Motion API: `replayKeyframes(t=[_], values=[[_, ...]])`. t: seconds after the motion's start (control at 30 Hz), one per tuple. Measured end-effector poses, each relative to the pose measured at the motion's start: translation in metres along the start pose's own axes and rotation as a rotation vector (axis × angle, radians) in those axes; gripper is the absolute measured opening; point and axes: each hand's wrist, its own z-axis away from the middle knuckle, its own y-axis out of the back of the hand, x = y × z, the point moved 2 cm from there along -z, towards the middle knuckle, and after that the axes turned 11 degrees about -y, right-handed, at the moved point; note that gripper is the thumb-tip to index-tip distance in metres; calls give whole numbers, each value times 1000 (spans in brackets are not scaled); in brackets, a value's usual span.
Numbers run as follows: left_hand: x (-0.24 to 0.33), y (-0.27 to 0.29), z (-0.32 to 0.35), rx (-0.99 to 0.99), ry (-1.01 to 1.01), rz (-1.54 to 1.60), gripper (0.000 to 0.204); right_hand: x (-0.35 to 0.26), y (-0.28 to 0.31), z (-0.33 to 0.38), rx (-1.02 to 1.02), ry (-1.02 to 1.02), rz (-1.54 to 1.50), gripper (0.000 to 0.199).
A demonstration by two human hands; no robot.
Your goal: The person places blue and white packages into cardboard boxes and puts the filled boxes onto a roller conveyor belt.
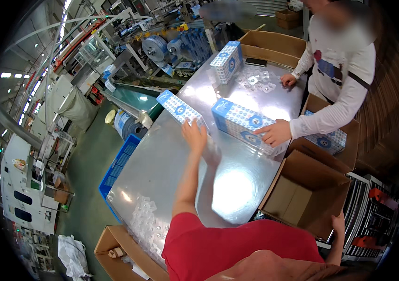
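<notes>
My left hand (195, 136) reaches across the metal table and grips the near end of a long blue-and-white patterned pack (177, 107). Its fingers lie over the pack's side, hiding that corner. Low at the right, my right hand (338, 225) holds the edge of an open cardboard box (283, 196), which has nothing visible inside. A second patterned pack (237, 121) lies to the right of my left hand, with a co-worker's hand (274, 133) on its near end.
Another pack (226, 63) stands at the table's far side, beside loose clear plastic pieces (258, 80). More clear pieces (145, 220) lie at the near left. A carton (337, 117) beside the co-worker contains packs. A blue crate (117, 168) borders the table; a roller conveyor (365, 215) runs at right.
</notes>
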Motion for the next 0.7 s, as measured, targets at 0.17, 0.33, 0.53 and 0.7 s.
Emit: replayKeyframes(t=[0.17,0.33,0.53,0.7], values=[[-56,-27,-76,-508,168,-97,44,-42,-8,26,268,-27,231,68],[-25,-44,-53,-602,110,65,46,-119,-21,41,640,429,626,64],[65,8,34,-698,-205,136,51,-180,-108,-7,210,711,712,50],[145,92,95,-887,-540,429,52,-246,-199,-4,-169,1046,797,71]])
